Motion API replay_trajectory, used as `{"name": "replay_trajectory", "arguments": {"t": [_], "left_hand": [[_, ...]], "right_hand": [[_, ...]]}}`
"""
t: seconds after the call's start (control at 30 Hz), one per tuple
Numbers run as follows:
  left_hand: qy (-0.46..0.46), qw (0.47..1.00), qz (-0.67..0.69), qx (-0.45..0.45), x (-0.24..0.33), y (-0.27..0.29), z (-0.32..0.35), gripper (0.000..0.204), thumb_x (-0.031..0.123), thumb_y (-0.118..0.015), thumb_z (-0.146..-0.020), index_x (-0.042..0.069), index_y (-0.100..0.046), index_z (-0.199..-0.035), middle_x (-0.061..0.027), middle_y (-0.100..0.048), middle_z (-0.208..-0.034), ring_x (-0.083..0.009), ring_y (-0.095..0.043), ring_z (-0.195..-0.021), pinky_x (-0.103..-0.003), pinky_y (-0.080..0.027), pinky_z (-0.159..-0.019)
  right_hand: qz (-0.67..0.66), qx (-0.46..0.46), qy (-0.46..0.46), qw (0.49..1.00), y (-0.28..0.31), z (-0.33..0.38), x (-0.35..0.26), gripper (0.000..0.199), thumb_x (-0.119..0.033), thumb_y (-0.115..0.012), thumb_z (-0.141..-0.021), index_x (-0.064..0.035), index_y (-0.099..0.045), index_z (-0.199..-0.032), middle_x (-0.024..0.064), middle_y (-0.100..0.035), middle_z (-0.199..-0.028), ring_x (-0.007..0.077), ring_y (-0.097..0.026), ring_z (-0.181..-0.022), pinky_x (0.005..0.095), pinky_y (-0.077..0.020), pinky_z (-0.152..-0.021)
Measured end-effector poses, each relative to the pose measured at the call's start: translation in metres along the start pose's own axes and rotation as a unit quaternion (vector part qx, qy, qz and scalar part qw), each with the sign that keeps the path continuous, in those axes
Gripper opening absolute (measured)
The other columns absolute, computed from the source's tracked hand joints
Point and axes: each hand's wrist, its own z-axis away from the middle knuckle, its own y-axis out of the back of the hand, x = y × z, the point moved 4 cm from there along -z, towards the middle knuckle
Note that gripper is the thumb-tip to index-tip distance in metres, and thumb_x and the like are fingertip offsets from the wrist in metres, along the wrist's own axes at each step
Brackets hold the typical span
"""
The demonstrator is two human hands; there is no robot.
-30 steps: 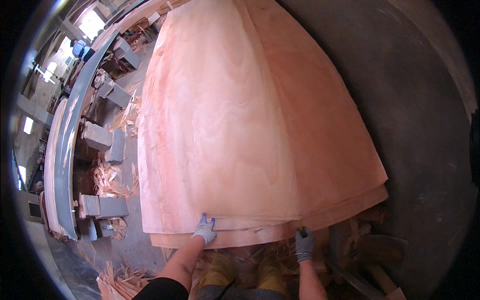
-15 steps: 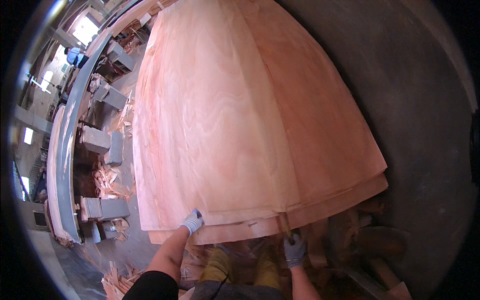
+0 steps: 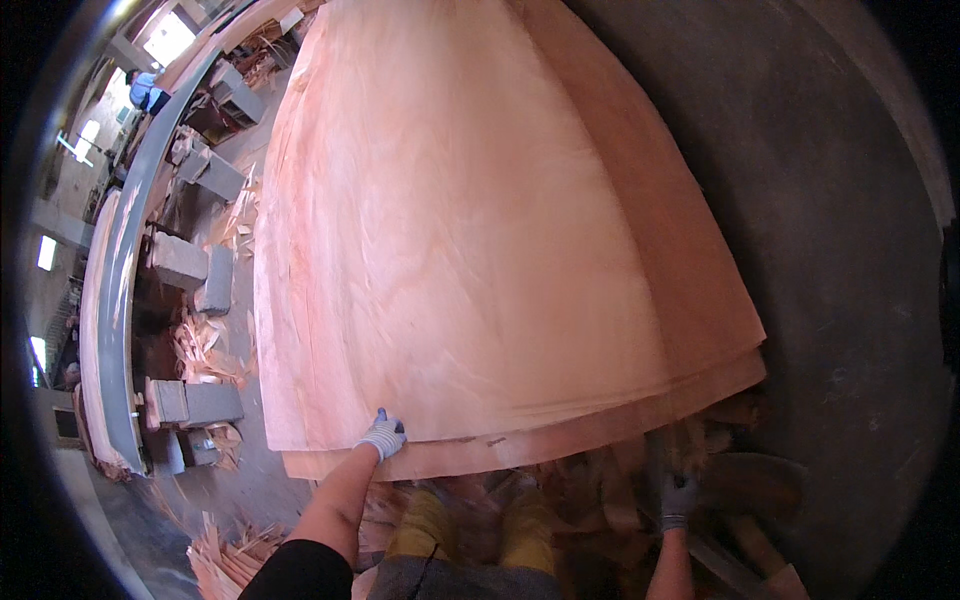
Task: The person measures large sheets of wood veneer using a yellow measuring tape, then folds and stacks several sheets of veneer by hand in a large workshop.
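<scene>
Grey workshop floor point(image 3: 275, 492) shows to the left of my hands in the head view, with concrete blocks point(image 3: 212, 402) and torn wood scraps point(image 3: 198, 348) lying on it; farther left runs a long grey-topped stack point(image 3: 118, 330), and well beyond my hands on that side a person point(image 3: 147, 92) in a blue top is near its far end. Ahead of my hands spreads a pale wood veneer sheet point(image 3: 470, 230), lying over a redder veneer sheet point(image 3: 690, 240) that shows on the right, with another layer's edge jutting out on the near side. My left hand point(image 3: 383, 437), in a grey-and-white glove, rests on the near edge of the veneer, one digit stretched forward; I cannot tell whether the rest grip that edge. My right hand point(image 3: 679, 493), in a grey glove, hangs apart from the sheets, beyond their near edge and over dark, blurred scraps; its fingers look bent, but I cannot tell whether it holds anything. Between my forearms are my yellow-clad legs point(image 3: 425, 525).
</scene>
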Motion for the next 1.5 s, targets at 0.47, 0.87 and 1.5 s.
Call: {"name": "replay_trajectory", "arguments": {"t": [0.47, 0.87, 1.5], "left_hand": [[0.01, 1.0, 0.004, 0.017, 0.02, 0.017, 0.016, 0.043, 0.036, -0.051, -0.078, 0.005, -0.058, -0.106, -0.0365, -0.024, -0.133, -0.0425, -0.034, -0.122, -0.039, -0.03, -0.102], [0.088, 0.947, 0.256, 0.171, -0.018, 0.073, 0.079, 0.034, 0.026, -0.051, -0.079, 0.005, -0.059, -0.105, -0.0239, -0.048, -0.119, -0.0371, -0.036, -0.121, -0.042, -0.032, -0.099], [0.217, 0.835, 0.435, 0.258, -0.245, 0.022, 0.065, 0.047, 0.032, -0.067, -0.071, 0.005, -0.056, -0.107, -0.0174, -0.058, -0.106, -0.0294, -0.055, -0.097, -0.042, -0.04, -0.085]], "right_hand": [[0.116, -0.041, -0.002, 0.992, 0.086, -0.139, 0.004, 0.033, -0.022, -0.055, -0.082, 0.0016, -0.055, -0.105, 0.0224, -0.059, -0.101, 0.0355, -0.057, -0.093, 0.0401, -0.0452, -0.077], [-0.03, 0.001, 0.135, 0.99, -0.001, 0.059, -0.104, 0.021, -0.014, -0.063, -0.075, 0.0041, -0.062, -0.086, 0.013, -0.063, -0.082, 0.0194, -0.057, -0.076, 0.0346, -0.0454, -0.071], [-0.212, -0.46, 0.008, 0.863, -0.392, 0.309, -0.405, 0.016, -0.016, -0.062, -0.082, -0.0035, -0.055, -0.089, 0.0026, -0.057, -0.07, 0.0132, -0.051, -0.057, 0.028, -0.0424, -0.05]]}}
